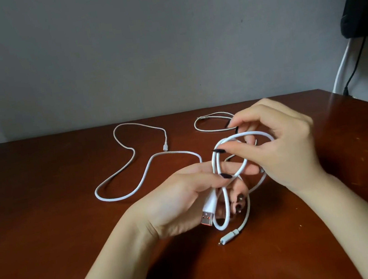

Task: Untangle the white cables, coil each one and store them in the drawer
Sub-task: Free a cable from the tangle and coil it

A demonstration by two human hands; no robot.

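Left hand (178,202) fingers (197,169) pinch white cable (246,133) at USB plug (206,218); right hand (284,148) fingers pinch its loop above table (41,184).

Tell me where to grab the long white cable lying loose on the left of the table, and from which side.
Probably at its small connector: pinch the long cable just behind it, fingers coming down from above. That end lies free and flat on the table, with bare wood around it; the other end runs behind the left hand.
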